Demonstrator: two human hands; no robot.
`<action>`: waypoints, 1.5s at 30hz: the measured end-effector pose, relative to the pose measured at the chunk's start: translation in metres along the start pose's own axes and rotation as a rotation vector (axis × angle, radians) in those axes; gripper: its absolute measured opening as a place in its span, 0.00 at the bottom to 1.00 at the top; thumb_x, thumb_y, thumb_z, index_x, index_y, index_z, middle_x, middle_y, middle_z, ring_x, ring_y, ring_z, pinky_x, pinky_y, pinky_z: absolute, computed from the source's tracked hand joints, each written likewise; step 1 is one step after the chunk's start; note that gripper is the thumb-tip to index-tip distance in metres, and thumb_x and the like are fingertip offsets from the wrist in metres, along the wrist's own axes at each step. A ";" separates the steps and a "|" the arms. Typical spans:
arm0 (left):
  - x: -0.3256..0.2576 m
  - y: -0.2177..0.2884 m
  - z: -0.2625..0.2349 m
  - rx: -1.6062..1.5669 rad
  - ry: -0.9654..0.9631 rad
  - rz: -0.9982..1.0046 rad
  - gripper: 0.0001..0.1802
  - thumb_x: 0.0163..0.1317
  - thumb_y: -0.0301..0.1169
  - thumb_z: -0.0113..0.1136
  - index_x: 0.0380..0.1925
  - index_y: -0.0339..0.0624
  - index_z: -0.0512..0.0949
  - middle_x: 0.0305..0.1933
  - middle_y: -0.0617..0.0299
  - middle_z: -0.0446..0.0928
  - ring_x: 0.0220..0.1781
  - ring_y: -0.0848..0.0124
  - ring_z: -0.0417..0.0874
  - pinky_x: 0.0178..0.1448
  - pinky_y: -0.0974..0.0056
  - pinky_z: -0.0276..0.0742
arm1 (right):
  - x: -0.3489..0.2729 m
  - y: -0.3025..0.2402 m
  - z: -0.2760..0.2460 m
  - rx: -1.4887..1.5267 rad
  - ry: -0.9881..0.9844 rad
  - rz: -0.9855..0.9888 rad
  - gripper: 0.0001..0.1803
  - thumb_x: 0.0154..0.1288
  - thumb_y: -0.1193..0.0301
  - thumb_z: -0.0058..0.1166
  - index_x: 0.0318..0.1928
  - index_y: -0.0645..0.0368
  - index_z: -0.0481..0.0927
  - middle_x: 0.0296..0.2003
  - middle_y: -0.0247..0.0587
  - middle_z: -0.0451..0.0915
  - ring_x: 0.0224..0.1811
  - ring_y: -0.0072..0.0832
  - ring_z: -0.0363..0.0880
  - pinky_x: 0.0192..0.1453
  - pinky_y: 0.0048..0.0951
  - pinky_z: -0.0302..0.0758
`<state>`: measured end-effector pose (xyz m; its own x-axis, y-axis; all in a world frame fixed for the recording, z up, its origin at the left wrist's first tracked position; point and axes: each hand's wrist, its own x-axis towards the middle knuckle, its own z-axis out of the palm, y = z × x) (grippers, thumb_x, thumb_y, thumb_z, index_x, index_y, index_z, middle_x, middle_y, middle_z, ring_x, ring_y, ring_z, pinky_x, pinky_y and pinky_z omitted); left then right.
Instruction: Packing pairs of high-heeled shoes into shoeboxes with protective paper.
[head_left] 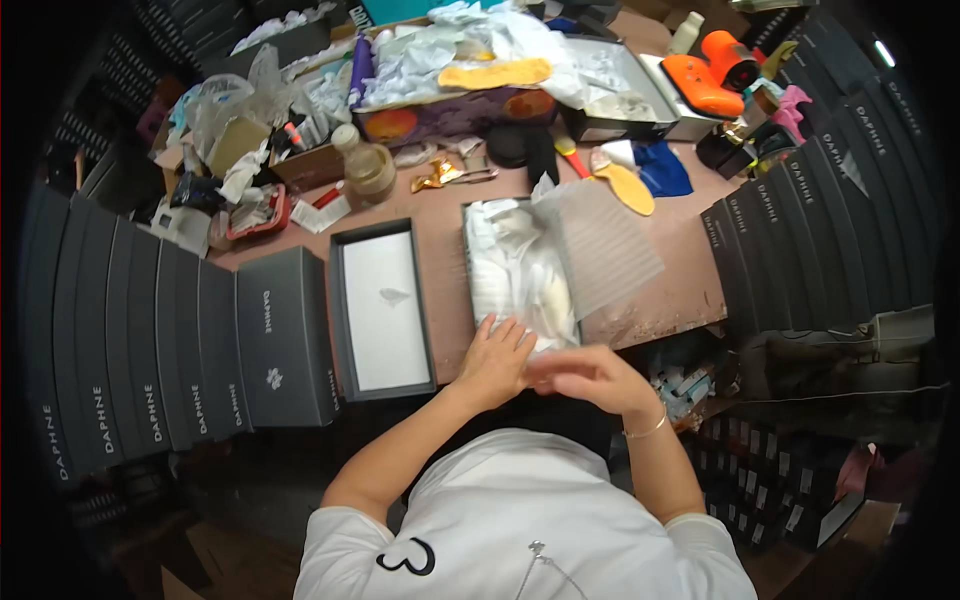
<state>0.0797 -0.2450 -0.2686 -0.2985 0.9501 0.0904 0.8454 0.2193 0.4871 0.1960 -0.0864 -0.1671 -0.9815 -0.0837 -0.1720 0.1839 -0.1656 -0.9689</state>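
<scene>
An open dark shoebox stands on the table in front of me, filled with crumpled white tissue paper and pale wrapped contents whose kind I cannot make out. A translucent ribbed packing sheet rises from the box and spreads over its right side. My left hand rests at the box's near end, fingers stretched flat on the tissue. Close beside it, my right hand is slightly blurred, its fingers extended leftward and holding nothing that I can see. A shallow white-lined box lid lies to the left.
Dark shoeboxes line the left side, and more boxes stand at the right. Behind are a glass jar, yellow insoles, a blue cloth, an orange tool and a purple carton heaped with paper.
</scene>
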 end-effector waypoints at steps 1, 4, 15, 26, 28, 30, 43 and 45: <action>0.001 0.003 -0.003 -0.067 -0.032 -0.031 0.29 0.55 0.46 0.63 0.51 0.37 0.74 0.53 0.49 0.74 0.63 0.52 0.69 0.70 0.43 0.55 | 0.030 0.005 -0.001 -0.350 0.098 -0.121 0.22 0.66 0.70 0.55 0.58 0.69 0.74 0.48 0.51 0.81 0.45 0.34 0.81 0.52 0.32 0.76; -0.004 0.010 -0.008 0.040 0.002 -0.034 0.28 0.55 0.47 0.63 0.48 0.36 0.76 0.49 0.51 0.76 0.61 0.54 0.69 0.68 0.48 0.58 | 0.126 0.055 -0.046 -1.107 0.428 -0.070 0.39 0.56 0.72 0.60 0.67 0.68 0.58 0.41 0.64 0.79 0.44 0.54 0.79 0.48 0.43 0.75; -0.034 0.016 -0.012 -0.009 0.156 -0.252 0.36 0.53 0.44 0.67 0.59 0.40 0.69 0.54 0.47 0.71 0.63 0.51 0.66 0.68 0.50 0.58 | 0.092 -0.074 -0.083 -0.847 0.551 -0.311 0.32 0.54 0.79 0.53 0.63 0.66 0.66 0.34 0.49 0.79 0.34 0.32 0.79 0.43 0.30 0.75; -0.064 -0.172 -0.028 -0.210 0.654 -0.875 0.20 0.62 0.39 0.61 0.44 0.32 0.78 0.46 0.46 0.77 0.48 0.55 0.79 0.50 0.56 0.74 | 0.031 0.062 -0.162 -1.186 0.847 -0.178 0.28 0.60 0.79 0.53 0.62 0.63 0.68 0.54 0.54 0.73 0.49 0.44 0.78 0.51 0.39 0.76; -0.051 -0.195 -0.042 -0.219 0.440 -0.980 0.19 0.60 0.43 0.62 0.35 0.33 0.80 0.37 0.48 0.80 0.40 0.57 0.81 0.45 0.56 0.75 | 0.023 0.024 -0.120 -0.958 0.783 -0.106 0.25 0.62 0.79 0.53 0.61 0.65 0.69 0.52 0.52 0.75 0.49 0.39 0.79 0.51 0.34 0.76; -0.038 -0.200 -0.057 -0.213 0.276 -1.004 0.20 0.58 0.44 0.64 0.27 0.35 0.80 0.30 0.50 0.81 0.34 0.57 0.82 0.41 0.56 0.76 | 0.010 0.015 -0.092 -0.751 0.718 -0.082 0.23 0.63 0.79 0.53 0.59 0.66 0.70 0.49 0.49 0.77 0.49 0.35 0.79 0.50 0.31 0.76; -0.022 -0.196 -0.056 -0.569 0.241 -1.111 0.18 0.54 0.40 0.69 0.19 0.36 0.77 0.20 0.59 0.78 0.17 0.74 0.77 0.25 0.68 0.73 | 0.090 0.077 0.035 -0.810 0.126 -0.225 0.18 0.58 0.73 0.59 0.51 0.60 0.76 0.46 0.47 0.75 0.51 0.44 0.73 0.54 0.36 0.73; -0.017 -0.198 -0.064 -0.686 0.085 -1.201 0.17 0.52 0.39 0.69 0.19 0.37 0.78 0.21 0.58 0.79 0.18 0.73 0.78 0.27 0.67 0.76 | 0.099 0.083 0.032 -0.781 0.149 -0.192 0.14 0.59 0.73 0.58 0.47 0.58 0.76 0.42 0.46 0.74 0.48 0.44 0.73 0.51 0.37 0.72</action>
<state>-0.1108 -0.3192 -0.3111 -0.7273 0.2369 -0.6441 -0.3237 0.7091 0.6264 0.1159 -0.1395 -0.2587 -0.9990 0.0176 0.0409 -0.0234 0.5735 -0.8189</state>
